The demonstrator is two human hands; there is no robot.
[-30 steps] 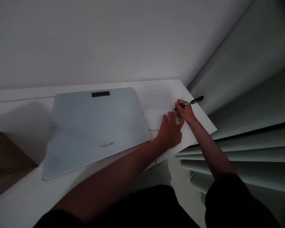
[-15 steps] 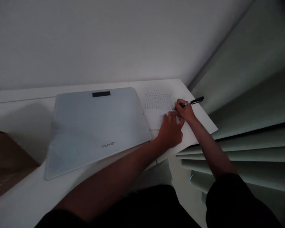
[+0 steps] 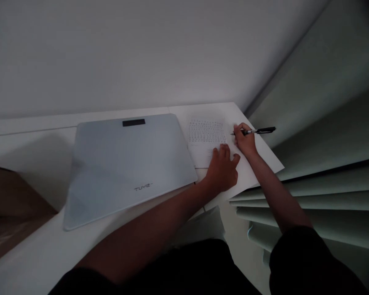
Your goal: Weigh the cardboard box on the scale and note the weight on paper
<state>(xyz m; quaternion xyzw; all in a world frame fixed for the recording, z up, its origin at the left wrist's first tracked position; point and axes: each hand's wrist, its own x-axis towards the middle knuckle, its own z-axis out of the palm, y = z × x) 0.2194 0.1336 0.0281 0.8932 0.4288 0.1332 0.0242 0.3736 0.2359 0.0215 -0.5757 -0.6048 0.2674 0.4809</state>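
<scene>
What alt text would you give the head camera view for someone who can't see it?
A person's right hand holds a black pen over a sheet of paper bearing rows of small marks, while the left hand rests flat on the sheet. A closed grey laptop lies beside it on a white desk, with window blinds at right.

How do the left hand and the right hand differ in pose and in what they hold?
The left hand lies flat on the paper, holding nothing; the right hand is closed around a black pen. The left hand sits nearer the grey tablet, the right nearer the blinds. Both rest on the white desk.
</scene>
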